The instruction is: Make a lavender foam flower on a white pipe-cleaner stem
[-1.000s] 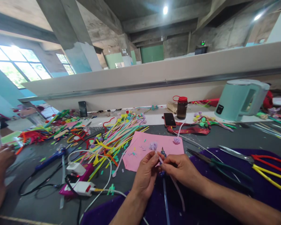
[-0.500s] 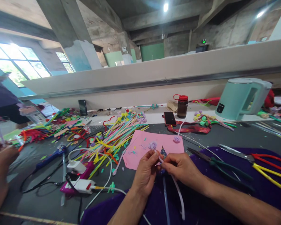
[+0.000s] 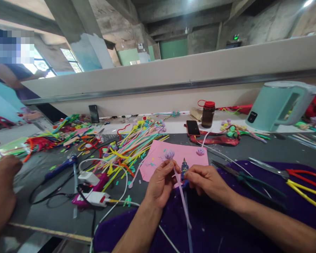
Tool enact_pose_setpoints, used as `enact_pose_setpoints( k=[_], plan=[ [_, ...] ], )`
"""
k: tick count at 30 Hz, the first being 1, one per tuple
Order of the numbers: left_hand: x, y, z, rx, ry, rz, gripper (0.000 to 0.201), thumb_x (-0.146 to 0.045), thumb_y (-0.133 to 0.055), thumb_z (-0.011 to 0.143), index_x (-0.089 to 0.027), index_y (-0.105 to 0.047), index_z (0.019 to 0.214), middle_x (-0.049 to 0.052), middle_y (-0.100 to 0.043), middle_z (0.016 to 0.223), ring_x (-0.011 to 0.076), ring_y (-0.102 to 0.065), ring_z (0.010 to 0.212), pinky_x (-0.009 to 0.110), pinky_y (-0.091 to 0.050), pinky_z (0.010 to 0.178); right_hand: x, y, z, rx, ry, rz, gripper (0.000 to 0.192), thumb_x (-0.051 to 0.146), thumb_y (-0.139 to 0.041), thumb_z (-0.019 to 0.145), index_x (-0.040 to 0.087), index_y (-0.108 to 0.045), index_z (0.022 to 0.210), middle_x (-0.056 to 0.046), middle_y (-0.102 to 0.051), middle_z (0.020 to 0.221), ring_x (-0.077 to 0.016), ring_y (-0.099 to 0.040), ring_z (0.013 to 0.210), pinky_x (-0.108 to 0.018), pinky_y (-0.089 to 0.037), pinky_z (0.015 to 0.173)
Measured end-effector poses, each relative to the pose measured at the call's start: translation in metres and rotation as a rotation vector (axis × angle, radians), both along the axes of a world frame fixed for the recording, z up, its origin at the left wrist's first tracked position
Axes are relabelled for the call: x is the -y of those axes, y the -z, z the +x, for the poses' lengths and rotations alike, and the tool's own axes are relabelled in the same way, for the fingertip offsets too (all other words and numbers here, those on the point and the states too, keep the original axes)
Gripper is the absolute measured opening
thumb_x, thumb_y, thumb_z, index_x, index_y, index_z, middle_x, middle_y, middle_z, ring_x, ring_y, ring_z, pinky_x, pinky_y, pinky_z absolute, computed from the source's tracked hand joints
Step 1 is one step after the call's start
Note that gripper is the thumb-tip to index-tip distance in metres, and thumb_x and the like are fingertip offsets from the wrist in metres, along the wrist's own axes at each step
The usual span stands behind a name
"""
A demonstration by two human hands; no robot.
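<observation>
My left hand (image 3: pixel 162 181) pinches a pale lilac fuzzy flower (image 3: pixel 169 154) just below its head. The flower's lilac stem (image 3: pixel 183 200) hangs down toward my lap. My right hand (image 3: pixel 205 181) is closed, thumb and forefinger together, right beside a blue glue gun (image 3: pixel 184 168) with a clear glue stick (image 3: pixel 189 225) behind it. Whatever the right fingertips hold, if anything, is hidden. Beneath both hands lies a pink sheet (image 3: pixel 184 149) with small scraps. Another lilac flower (image 3: pixel 200 151) rests on its right corner.
Bundled coloured pipe cleaners (image 3: pixel 137 140) lie left of the sheet, near a purple power strip (image 3: pixel 102 182) and a second glue gun (image 3: pixel 61 167). Pliers (image 3: pixel 249 181) and red-yellow-handled cutters (image 3: pixel 287 175) lie right. Behind are a phone (image 3: pixel 192 128), bottle (image 3: pixel 208 114) and kettle (image 3: pixel 279 105). Another person's hand (image 3: pixel 5 182) is far left.
My right hand has let go of the flower stem and shifted slightly right. The stem now hangs straight from my left hand. At far left, the other person's hand has moved.
</observation>
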State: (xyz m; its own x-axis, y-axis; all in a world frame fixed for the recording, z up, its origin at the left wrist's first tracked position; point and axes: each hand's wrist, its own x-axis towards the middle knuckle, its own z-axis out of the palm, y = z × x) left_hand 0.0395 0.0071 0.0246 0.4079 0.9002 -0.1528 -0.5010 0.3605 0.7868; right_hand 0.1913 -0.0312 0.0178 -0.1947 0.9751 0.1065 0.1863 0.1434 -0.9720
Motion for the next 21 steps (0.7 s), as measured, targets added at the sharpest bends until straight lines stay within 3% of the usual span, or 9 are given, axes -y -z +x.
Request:
enact_pose_setpoints(
  k=[4,9,14,21],
  plan=[
    [-0.005,-0.013,-0.023,0.050,0.047,-0.024,0.014,-0.022,-0.067,0.066,-0.013,-0.056,0.064,-0.001,-0.052,0.056,0.0085,-0.047,0.053,0.017,-0.037,0.046,-0.003,0.000,0.011,-0.026,0.036,-0.017,0.030,0.038,-0.046,0.083,0.014,-0.060,0.073,0.003,-0.054,0.056,-0.0051,-0.044,0.040,-0.016,-0.029,0.038],
    [-0.013,-0.026,-0.064,0.164,-0.055,0.028,0.009,-0.015,-0.063,0.067,-0.013,-0.055,0.069,-0.002,-0.047,0.059,0.0078,-0.045,0.054,0.017,-0.038,0.046,-0.008,0.010,0.016,0.038,0.007,-0.052,0.027,0.035,-0.049,0.082,0.014,-0.057,0.066,0.003,-0.054,0.055,-0.0049,-0.045,0.038,-0.016,-0.029,0.038],
    [-0.018,-0.017,-0.074,0.140,-0.157,0.011,0.003,-0.013,-0.056,0.072,-0.014,-0.053,0.073,-0.001,-0.047,0.064,0.0077,-0.045,0.055,0.016,-0.039,0.043,-0.010,0.020,0.016,0.091,-0.032,-0.091,0.026,0.034,-0.049,0.081,0.016,-0.057,0.065,0.003,-0.054,0.054,-0.0055,-0.045,0.038,-0.017,-0.029,0.037],
    [-0.022,-0.007,-0.078,0.173,-0.204,-0.005,0.003,-0.014,-0.054,0.075,-0.013,-0.052,0.074,-0.002,-0.044,0.063,0.0060,-0.042,0.051,0.014,-0.036,0.040,-0.008,0.020,0.013,0.167,-0.069,-0.132,0.027,0.035,-0.048,0.082,0.015,-0.057,0.068,0.002,-0.054,0.057,-0.0058,-0.046,0.040,-0.017,-0.029,0.038]
  ],
)
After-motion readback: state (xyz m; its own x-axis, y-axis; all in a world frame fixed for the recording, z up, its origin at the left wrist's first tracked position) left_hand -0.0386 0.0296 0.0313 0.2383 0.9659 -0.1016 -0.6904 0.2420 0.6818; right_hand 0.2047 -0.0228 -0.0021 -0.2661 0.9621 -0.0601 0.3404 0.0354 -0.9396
